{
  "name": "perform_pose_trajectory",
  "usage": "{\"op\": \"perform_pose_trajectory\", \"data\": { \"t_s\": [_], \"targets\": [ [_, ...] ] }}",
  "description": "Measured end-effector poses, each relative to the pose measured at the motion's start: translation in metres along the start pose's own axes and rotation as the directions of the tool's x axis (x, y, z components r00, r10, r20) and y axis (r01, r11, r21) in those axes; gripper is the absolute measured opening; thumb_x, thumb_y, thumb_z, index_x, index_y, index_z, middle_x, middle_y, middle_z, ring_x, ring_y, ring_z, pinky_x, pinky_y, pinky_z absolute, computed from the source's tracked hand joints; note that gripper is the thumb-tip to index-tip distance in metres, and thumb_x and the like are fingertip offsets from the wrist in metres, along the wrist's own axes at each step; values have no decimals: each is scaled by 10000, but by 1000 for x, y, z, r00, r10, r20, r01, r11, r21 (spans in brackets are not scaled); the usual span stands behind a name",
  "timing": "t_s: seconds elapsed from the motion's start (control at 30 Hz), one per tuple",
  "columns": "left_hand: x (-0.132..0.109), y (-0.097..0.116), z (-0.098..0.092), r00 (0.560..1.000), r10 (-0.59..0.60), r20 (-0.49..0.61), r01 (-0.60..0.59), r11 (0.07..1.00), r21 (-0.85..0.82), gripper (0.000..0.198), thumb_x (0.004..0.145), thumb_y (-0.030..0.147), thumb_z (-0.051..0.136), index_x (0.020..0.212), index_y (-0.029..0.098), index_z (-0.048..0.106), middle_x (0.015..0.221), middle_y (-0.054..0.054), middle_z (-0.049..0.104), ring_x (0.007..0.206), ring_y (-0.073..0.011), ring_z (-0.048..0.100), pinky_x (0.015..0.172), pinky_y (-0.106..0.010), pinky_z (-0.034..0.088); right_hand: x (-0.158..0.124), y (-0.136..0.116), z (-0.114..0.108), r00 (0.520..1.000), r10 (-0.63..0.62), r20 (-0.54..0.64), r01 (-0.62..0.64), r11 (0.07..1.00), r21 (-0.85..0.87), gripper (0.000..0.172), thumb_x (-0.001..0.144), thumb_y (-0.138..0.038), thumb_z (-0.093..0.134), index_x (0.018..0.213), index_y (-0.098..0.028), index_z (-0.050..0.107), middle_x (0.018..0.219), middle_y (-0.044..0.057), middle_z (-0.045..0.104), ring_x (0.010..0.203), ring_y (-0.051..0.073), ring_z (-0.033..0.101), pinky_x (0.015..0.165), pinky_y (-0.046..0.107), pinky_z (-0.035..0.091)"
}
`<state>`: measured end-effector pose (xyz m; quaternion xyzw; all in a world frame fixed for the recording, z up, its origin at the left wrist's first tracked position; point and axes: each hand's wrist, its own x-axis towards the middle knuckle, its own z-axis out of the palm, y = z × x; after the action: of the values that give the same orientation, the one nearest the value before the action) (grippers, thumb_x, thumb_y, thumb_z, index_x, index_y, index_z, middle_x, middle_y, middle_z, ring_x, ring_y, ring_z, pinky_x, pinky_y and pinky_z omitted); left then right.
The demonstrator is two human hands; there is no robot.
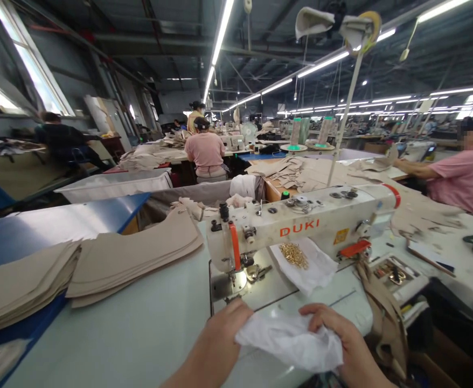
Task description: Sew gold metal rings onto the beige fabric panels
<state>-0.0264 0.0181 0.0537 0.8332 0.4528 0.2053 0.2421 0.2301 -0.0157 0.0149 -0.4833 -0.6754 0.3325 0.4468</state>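
Between my two hands, at the front edge of the sewing table, is a crumpled white cloth (291,340). My left hand (227,330) grips its left end, just below the needle area of the white sewing machine (269,229). On the right end, my right hand (333,326) has its fingers curled around the fabric. Behind the hands, under the machine's arm, lies another white cloth (315,272) with a heap of small gold metal pieces (294,255) on it. What the crumpled cloth may contain is hidden.
Stacks of beige cut panels (135,258) lie to the left. On the right are an open parts tray (398,277) and hanging beige strips (382,318). A thread stand pole (347,108) rises behind the machine. A co-worker in pink (463,178) sits at the right.
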Motion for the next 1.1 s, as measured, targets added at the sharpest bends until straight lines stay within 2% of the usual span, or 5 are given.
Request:
{"op": "perform_pose_trajectory", "data": {
  "t_s": [0.2, 0.37, 0.63, 0.77, 1.1],
  "targets": [
    [53, 35, 15, 950, 232, -211, -251, 966, -65, 409, 679, -66, 353, 891, 180, 601, 891, -57, 606, 860, -178, 595, 730, -257, 472, 0, -6, -56, 969, 69, -236, -70, 998, 4, 31, 689, -208, 614, 662, -222, 620, 979, 91, 694, 853, 264, 650, 730, 308, 497],
    [112, 45, 40, 898, 310, -313, -329, 944, -8, 474, 638, -97, 371, 951, 158, 617, 975, -79, 619, 942, -205, 586, 814, -319, 490, 16, 3, -87, 908, 84, -411, -80, 996, 29, 46, 675, -246, 629, 698, -212, 607, 1039, 105, 678, 922, 283, 636, 782, 358, 489],
    [170, 38, 70, 911, 130, -391, -193, 973, -128, 400, 672, -86, 477, 929, 171, 645, 996, -66, 664, 1001, -215, 602, 916, -360, 476, 68, -5, -109, 895, 11, -446, -68, 991, -113, 159, 674, -249, 509, 764, -205, 633, 888, 65, 708, 818, 247, 628, 752, 358, 469],
    [181, 31, 78, 902, -14, -431, -78, 978, -196, 431, 673, -86, 485, 980, 173, 640, 1074, -86, 676, 1086, -236, 590, 981, -392, 435, 90, -17, -118, 902, -34, -431, -83, 965, -250, 274, 631, -220, 435, 787, -204, 660, 844, 47, 710, 790, 242, 623, 762, 369, 468],
    [190, 26, 78, 894, -216, -392, 61, 927, -371, 134, 777, 88, 575, 850, 147, 670, 962, -110, 733, 1001, -264, 656, 883, -369, 489, 116, -38, -120, 898, -142, -417, -38, 918, -394, 382, 599, -182, 393, 843, -184, 687, 783, 37, 698, 699, 209, 606, 701, 315, 472]
  ]
}}
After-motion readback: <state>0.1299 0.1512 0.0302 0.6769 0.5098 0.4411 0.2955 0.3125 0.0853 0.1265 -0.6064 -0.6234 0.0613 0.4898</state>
